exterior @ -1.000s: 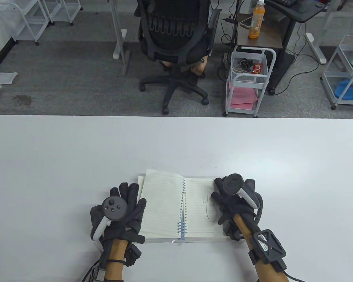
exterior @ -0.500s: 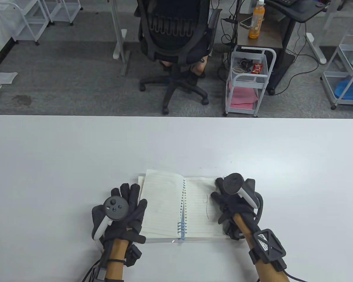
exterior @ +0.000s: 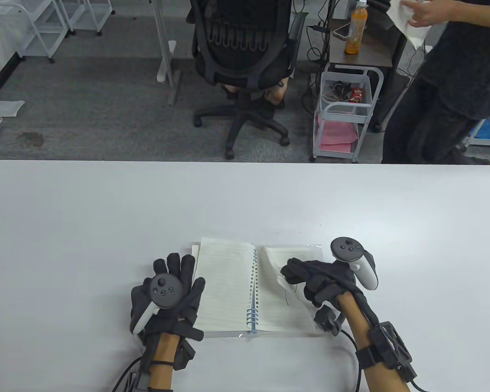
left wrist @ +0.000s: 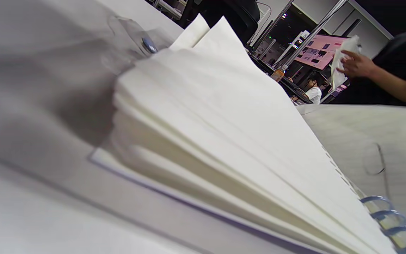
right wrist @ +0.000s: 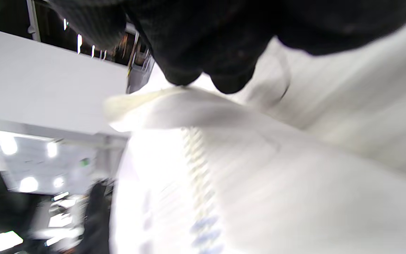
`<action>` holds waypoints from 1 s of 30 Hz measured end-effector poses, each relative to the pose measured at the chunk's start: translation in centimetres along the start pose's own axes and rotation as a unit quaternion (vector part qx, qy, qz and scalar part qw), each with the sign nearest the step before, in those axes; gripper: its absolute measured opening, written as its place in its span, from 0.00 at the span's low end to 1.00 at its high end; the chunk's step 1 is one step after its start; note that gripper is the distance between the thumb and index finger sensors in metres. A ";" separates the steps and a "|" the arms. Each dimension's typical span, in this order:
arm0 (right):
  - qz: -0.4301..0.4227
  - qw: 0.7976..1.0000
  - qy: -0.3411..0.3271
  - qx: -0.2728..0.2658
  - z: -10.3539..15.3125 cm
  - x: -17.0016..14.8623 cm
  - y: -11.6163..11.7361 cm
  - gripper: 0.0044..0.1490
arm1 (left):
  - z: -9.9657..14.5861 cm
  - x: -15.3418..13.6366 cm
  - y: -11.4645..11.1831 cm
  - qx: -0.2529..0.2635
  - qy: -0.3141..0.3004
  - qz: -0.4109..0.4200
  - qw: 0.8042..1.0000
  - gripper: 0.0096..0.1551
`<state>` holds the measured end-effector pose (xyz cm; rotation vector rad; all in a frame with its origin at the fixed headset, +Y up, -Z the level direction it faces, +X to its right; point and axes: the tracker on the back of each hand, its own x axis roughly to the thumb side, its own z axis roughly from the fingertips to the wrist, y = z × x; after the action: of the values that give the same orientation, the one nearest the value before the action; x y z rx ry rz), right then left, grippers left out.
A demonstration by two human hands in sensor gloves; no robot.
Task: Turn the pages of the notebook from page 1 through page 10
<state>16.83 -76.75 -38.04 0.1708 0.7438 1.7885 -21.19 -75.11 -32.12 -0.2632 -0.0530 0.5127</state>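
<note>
Grip: right hand (exterior: 322, 279) is pinching the top right-hand page (exterior: 274, 261) at its outer edge, lifting and curling it toward the spiral binding (exterior: 253, 286).
Notebook: notebook (exterior: 228, 286) is lying open near the tabletop's (exterior: 106, 212) front edge.
Left hand: left hand (exterior: 169, 296) is resting flat, fingers spread, on the left pages' outer edge.
Advice: one sheet only should be travelling; the left palm should be bracing the book.

We see a white table (exterior: 106, 212) with rounded far corners filling the lower part of the table view. An open spiral-bound notebook (exterior: 228, 286) lies flat on it near the front edge, lined pages up, on a clear plastic cover that shows around its edges. At the notebook's left edge, a gloved left hand (exterior: 171, 294) rests palm down on the tabletop, fingers spread and its right side touching the left-hand pages.
</note>
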 end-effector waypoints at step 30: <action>0.153 0.981 -0.120 0.025 -0.2 3.8 8.0 0.35 | 0.6 -0.5 1.1 0.017 -0.013 0.054 0.998 0.41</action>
<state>8.93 -74.73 -34.63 0.5502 0.6131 1.9952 -22.17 -74.29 -31.82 -0.2263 -0.0546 0.6243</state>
